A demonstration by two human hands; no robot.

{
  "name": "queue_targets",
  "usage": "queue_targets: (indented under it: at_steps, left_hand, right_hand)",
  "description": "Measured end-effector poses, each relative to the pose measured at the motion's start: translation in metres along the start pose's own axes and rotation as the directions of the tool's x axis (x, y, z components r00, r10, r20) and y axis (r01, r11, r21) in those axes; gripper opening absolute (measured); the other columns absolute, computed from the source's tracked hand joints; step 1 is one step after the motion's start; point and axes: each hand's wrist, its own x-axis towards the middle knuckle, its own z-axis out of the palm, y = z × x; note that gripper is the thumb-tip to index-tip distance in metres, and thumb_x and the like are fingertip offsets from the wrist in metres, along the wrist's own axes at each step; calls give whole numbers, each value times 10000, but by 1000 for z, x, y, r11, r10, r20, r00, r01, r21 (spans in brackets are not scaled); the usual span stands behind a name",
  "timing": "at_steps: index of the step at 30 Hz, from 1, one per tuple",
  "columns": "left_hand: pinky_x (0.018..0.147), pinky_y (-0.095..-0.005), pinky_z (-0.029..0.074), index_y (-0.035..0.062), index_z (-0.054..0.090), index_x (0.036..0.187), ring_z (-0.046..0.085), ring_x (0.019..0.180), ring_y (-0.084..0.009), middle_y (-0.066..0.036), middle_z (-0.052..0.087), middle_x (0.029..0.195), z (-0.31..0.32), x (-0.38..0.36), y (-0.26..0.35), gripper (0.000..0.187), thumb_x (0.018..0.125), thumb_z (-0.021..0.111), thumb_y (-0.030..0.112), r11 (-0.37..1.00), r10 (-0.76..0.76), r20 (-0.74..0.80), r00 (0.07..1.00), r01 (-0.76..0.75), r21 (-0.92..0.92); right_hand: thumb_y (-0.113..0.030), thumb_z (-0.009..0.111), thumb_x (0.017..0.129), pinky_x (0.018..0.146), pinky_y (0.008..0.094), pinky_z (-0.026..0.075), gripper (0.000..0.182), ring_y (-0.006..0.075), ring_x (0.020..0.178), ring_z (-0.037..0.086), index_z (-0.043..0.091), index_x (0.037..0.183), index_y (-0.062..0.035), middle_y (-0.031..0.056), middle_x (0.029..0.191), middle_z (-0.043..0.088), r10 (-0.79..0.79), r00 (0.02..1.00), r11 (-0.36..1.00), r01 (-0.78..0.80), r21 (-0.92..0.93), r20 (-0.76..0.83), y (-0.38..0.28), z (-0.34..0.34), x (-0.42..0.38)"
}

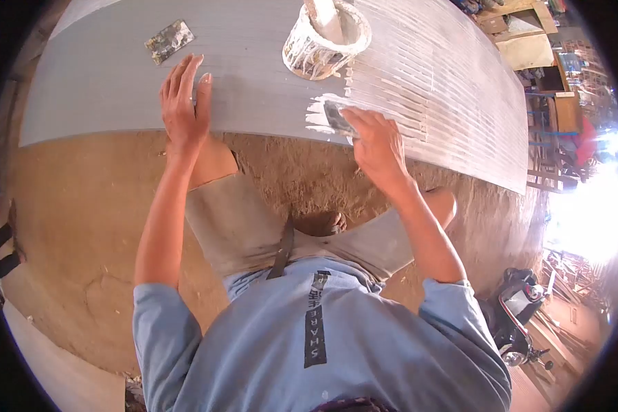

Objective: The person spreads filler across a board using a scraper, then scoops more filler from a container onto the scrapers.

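Note:
My right hand [379, 145] is closed on a dark, flat spreader [338, 118], which rests on the grey board [254, 103] amid a fresh patch of white paste [317, 115]. Left of it, my left hand [185, 103] holds nothing; its fingers are stretched out over the board's near edge. Just beyond those fingertips lies a small paint-stained rectangular plate [169, 41]. A paste-smeared bucket [316, 51] stands on the board between and beyond my hands, with a white-coated stick or paddle [325, 19] leaning in it.
White ridged streaks [446, 89] cover the board's right part. Bare earth floor [82, 226] lies below the board. A motorbike [522, 309] is at the lower right near wood strips [577, 275]. Wooden furniture [529, 48] stands at the upper right. A person's dark-clad legs [3, 250] show at the far left.

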Motion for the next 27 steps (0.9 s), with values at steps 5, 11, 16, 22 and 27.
queue_targets:
  at_steps: [5,11,16,22,27]
  left_hand:
    - [1079,-425,376,80,608,1306,516,1274,-307,-114,602,1339,1,1,2,340,987,561,186,1000,13,-12,1000,-14,-24]
    - [1080,-433,375,85,616,1295,528,1262,-318,-112,612,1327,-1,2,2,328,989,561,188,999,32,-9,999,-32,6]
    - [1083,-443,372,101,612,1293,515,1275,-319,-112,602,1338,0,1,2,327,989,568,214,999,35,-22,999,-34,22]
    - [1091,-447,365,105,601,1298,483,1303,-323,-122,580,1357,-1,0,-1,331,1001,549,240,1000,-5,-1,1000,5,-27]
    - [1111,-433,342,76,587,1326,491,1296,-307,-117,578,1364,-7,9,-7,353,1005,530,211,967,-122,-67,990,103,-233]
  right_hand:
    - [26,573,731,1007,437,399,565,270,1231,499,582,1289,-61,68,1363,553,-22,1000,998,21,-58,-19,-23,5,-39]
    - [30,568,726,1001,441,398,587,280,1220,504,584,1304,-68,74,1337,574,-38,999,997,37,-66,-14,-31,3,-66]
    - [18,549,751,995,444,401,551,288,1194,536,599,1293,-71,81,1316,600,-65,997,997,66,-27,32,-34,-13,-52]
    - [10,526,784,986,434,405,507,280,1191,549,609,1277,-77,78,1300,621,11,999,1000,-12,-16,-53,-17,3,25]
    - [3,543,773,998,444,397,515,268,1197,543,610,1276,-87,80,1288,622,-47,998,998,49,37,-47,-26,19,4]
